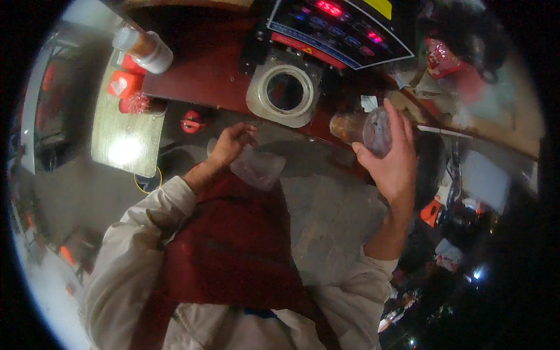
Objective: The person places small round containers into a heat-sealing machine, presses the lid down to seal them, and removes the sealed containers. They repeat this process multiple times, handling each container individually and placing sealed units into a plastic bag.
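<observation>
My right hand [393,153] is curled around a clear plastic cup [377,131], thumb on one side and fingers on the other. The cup is tilted at the table's edge, and brownish contents [343,127] show at its far end. My left hand [232,144] hovers over my lap with fingers loosely bent and apart, and nothing shows between them. Just below it, a clear plastic container [259,168] rests against the red apron [227,236]. Ahead of me is a cup-sealing machine with a round metal cup ring [285,92] and a lit control panel [341,33].
A dark red tabletop [197,83] runs under the machine. To the left, a pale side table [127,135] bears a tilted-looking white jar [148,50] and a red box [125,83]. A red round object [191,121] lies below the edge. A paper scrap [369,103] lies right.
</observation>
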Demonstrator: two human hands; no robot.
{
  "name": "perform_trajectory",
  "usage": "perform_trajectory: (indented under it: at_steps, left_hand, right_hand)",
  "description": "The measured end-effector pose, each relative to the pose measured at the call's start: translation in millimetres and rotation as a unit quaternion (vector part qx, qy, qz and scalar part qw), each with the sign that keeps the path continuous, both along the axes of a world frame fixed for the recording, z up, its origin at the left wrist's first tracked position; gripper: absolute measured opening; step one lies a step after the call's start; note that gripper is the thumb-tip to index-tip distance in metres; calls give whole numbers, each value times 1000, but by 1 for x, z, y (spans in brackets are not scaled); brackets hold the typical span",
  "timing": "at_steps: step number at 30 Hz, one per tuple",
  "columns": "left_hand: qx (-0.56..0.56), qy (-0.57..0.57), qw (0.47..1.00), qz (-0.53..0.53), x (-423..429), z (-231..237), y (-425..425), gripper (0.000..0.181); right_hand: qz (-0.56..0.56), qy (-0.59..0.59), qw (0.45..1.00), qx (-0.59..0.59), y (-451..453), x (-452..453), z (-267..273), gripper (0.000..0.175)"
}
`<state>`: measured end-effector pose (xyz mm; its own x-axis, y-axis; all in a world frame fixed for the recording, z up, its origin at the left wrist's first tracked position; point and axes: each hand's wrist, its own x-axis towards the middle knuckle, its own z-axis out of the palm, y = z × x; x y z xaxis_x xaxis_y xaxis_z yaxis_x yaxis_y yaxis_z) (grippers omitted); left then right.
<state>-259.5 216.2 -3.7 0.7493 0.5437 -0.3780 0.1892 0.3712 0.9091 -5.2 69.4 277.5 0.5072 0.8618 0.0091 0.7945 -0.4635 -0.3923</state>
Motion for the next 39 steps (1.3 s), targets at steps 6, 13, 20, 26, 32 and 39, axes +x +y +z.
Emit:
perform_trajectory:
  at_steps: [6,13,20,26,32,39]
  left_hand:
    - [120,103,985,-65,1,7,57,19]
    - [181,-83,980,-27,34,6,80,46]
    - [315,-116,941,-42,49,3,80,54]
    - [327,-126,935,-44,60,-2,75,49]
    - [336,-134,932,-36,67,-1,69,48]
    - [336,-84,937,-37,75,-4,71,51]
  right_hand:
    - [-71,29,996,54,57,-51,3,88]
    - [-145,-53,987,32,107,-83,-61,87]
    - [-206,-78,975,-24,126,-94,-103,89]
    - [-256,-39,963,-69,131,-99,-100,93]
    - [-271,-74,957,-74,134,-101,-106,90]
    - [-252,-159,953,-53,142,-100,-128,82]
